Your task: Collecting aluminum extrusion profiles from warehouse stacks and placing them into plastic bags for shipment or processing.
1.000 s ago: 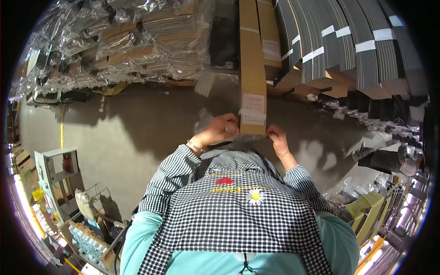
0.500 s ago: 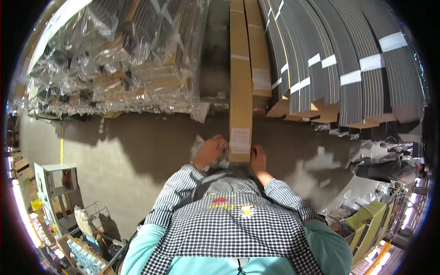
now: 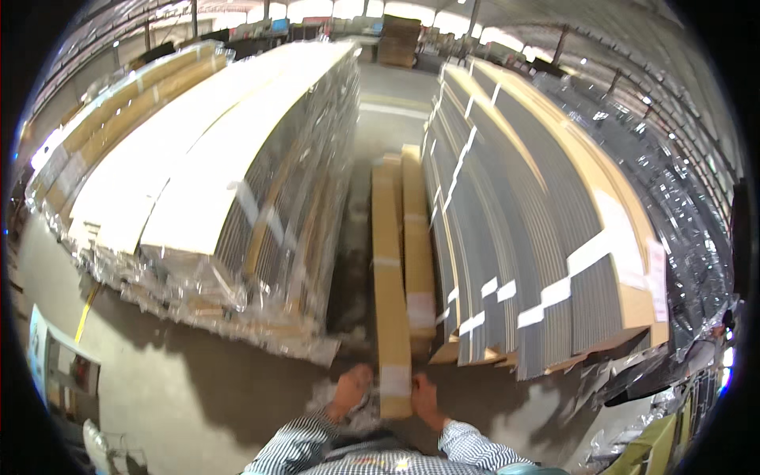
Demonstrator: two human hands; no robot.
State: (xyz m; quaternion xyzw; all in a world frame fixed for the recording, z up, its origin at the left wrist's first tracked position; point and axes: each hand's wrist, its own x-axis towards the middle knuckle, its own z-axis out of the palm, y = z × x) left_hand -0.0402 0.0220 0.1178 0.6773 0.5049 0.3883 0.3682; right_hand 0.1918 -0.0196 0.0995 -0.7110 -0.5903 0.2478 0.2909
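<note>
A long, narrow cardboard box (image 3: pixel 390 309) points away from me, its near end close to my body and a pale label on top. My left hand (image 3: pixel 351 390) is closed beside the left edge of that end. Crumpled clear plastic film (image 3: pixel 366 416) shows on both sides of this hand and appears gripped in it. At the opposite edge, my right hand (image 3: pixel 427 401) has its fingers curled against the side of the box. Its fingertips are partly hidden. A second long cardboard box (image 3: pixel 417 253) lies alongside on the right.
Plastic-wrapped stacks of boards (image 3: pixel 277 214) stand to the left of the narrow gap. Tall stacks of grey-edged sheets (image 3: pixel 507 237) with white straps rise on the right. Behind the gap are a walkway (image 3: pixel 389 119) and a brown stack (image 3: pixel 398 41). Loose plastic lies at lower right.
The view has tilted up, so the stacks' tops and far hall now show and my hands sit lower in the picture. Both hands remain at the near end of the box.
</note>
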